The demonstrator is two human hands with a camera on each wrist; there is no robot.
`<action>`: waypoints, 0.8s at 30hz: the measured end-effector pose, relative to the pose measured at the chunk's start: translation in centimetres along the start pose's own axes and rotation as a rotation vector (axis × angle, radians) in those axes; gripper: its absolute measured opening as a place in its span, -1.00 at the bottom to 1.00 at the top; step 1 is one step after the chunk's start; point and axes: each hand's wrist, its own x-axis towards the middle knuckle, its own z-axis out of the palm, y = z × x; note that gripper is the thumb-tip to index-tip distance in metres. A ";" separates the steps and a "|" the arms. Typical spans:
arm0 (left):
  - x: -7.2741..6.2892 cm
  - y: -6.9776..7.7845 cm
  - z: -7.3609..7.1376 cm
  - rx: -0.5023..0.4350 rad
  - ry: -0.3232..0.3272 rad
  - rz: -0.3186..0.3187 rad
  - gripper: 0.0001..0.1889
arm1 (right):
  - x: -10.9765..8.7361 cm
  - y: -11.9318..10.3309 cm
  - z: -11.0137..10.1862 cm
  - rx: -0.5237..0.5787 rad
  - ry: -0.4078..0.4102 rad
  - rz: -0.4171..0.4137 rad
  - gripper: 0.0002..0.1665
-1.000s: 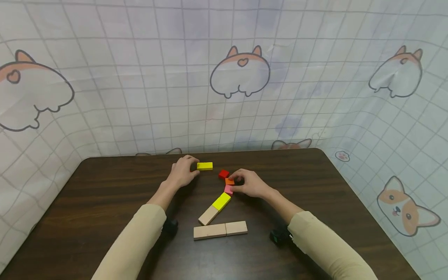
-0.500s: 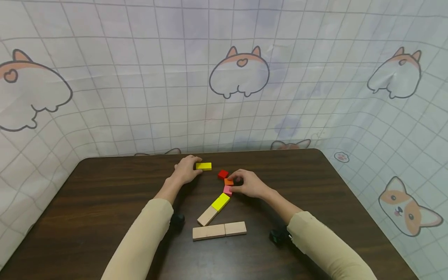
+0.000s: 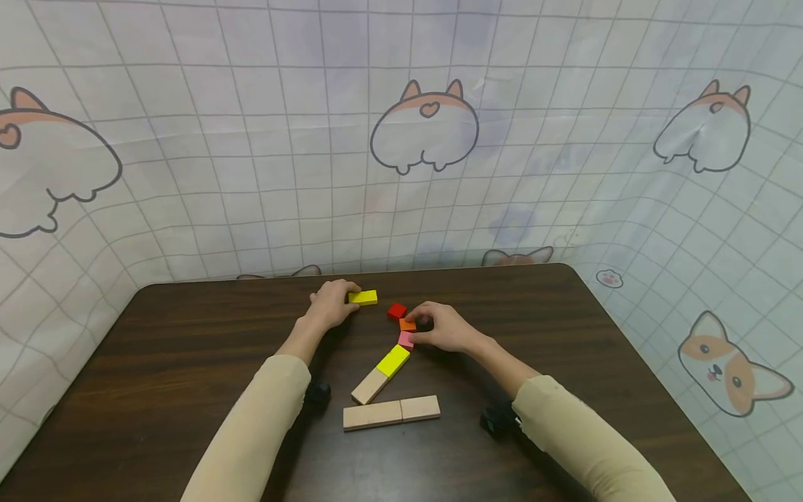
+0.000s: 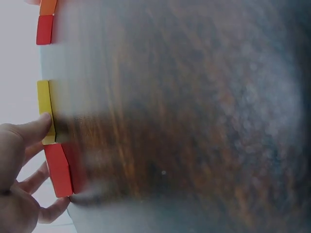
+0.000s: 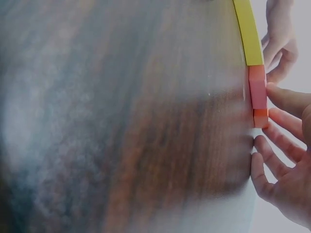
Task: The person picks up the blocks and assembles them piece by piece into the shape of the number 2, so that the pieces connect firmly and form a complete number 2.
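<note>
My left hand (image 3: 331,305) rests at the far side of the table with its thumb and index finger at the yellow block (image 3: 366,298). In the left wrist view, a red block (image 4: 58,170) lies end to end with that yellow block, and my other fingers are behind it. My right hand (image 3: 447,328) has curled fingers; its thumb touches the pink block (image 3: 405,339) and its index finger the orange block (image 3: 407,324). A second red block (image 3: 397,311) touches or nearly touches the orange one. Towards me, another yellow block (image 3: 393,361) continues the line from the pink block.
A plain wooden block (image 3: 370,386) extends the line below the near yellow block. Nearer me, several plain wooden blocks (image 3: 392,413) form a straight row. Behind the dark wooden table (image 3: 188,362) hangs a patterned cloth (image 3: 301,174).
My left hand has shifted slightly right and covers more of the far yellow block's left end; its forearm swung right. The right hand stays on the pink and orange blocks. The view has shifted slightly.
</note>
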 end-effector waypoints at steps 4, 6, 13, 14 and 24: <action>0.0 -0.1 0.1 -0.016 0.005 0.001 -0.62 | 0.0 0.0 0.1 0.006 -0.002 0.015 -0.59; 0.0 -0.1 0.1 -0.027 0.001 0.000 -0.62 | 0.1 0.1 0.1 0.007 -0.003 0.020 -0.59; -0.2 0.2 0.1 -0.061 -0.021 0.028 -0.64 | 0.0 0.0 -0.1 0.012 -0.001 0.024 -0.59; -0.2 0.2 0.1 -0.064 -0.025 0.034 -0.65 | 0.0 0.0 -0.1 0.012 -0.001 0.025 -0.59; -0.7 0.4 0.0 -0.063 -0.032 0.077 -0.66 | 0.0 -0.1 0.0 0.015 -0.007 0.034 -0.58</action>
